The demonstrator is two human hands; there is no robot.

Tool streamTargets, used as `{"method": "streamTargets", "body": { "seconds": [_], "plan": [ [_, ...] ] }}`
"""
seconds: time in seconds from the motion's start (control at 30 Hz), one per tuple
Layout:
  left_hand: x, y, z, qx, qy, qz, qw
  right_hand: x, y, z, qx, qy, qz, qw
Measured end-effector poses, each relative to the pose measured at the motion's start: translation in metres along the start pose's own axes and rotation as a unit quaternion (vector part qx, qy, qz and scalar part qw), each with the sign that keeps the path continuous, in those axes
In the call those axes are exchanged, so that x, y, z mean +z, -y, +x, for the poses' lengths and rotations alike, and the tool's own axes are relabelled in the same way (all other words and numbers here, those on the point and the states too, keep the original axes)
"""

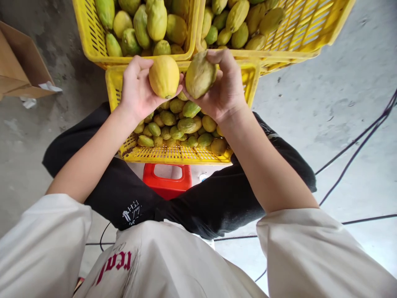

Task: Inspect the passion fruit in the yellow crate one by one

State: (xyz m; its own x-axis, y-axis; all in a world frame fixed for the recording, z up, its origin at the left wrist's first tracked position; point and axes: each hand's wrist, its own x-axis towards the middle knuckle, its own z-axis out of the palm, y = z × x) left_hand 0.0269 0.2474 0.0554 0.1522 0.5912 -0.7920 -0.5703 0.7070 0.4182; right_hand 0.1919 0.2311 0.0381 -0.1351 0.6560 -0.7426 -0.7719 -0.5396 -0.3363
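My left hand (133, 87) is closed around a smooth yellow papaya (164, 77), with the thumb along its left side and the fingers beneath. My right hand (228, 89) grips a duller, green-brown papaya (200, 76), thumb on its upper right edge. Both fruits are held up side by side, a small gap apart. Below them stands a yellow plastic crate (173, 157) between my knees, holding many small green and yellow papayas (186, 124). My hands and forearms hide parts of this crate.
Two more yellow crates, one at the back left (139, 60) and one at the back right (305, 31), hold papayas. An open cardboard box (23, 62) lies at the far left. A red plastic stool (167, 191) is under the near crate. Black cables (369, 219) cross the floor at right.
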Motion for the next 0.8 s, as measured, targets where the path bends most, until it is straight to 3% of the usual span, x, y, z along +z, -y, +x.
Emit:
{"method": "streamTargets", "body": {
  "seconds": [0.23, 0.47, 0.6, 0.8],
  "plan": [
    [-0.001, 0.008, 0.003, 0.036, 0.033, 0.045, 0.998, 0.004, -0.004, -0.002, 0.003, 0.000, -0.040, 0.999],
    [-0.007, 0.015, 0.008, -0.006, 0.019, 0.039, 0.999, 0.003, -0.006, -0.003, 0.104, -0.012, -0.057, 0.993],
    [-0.009, 0.014, 0.015, -0.030, -0.027, 0.033, 0.999, 0.004, -0.005, -0.005, 0.098, -0.012, -0.046, 0.994],
    [-0.009, 0.009, 0.016, 0.021, 0.003, 0.023, 1.000, 0.002, 0.000, -0.007, 0.068, -0.020, -0.096, 0.993]
  ]
}}
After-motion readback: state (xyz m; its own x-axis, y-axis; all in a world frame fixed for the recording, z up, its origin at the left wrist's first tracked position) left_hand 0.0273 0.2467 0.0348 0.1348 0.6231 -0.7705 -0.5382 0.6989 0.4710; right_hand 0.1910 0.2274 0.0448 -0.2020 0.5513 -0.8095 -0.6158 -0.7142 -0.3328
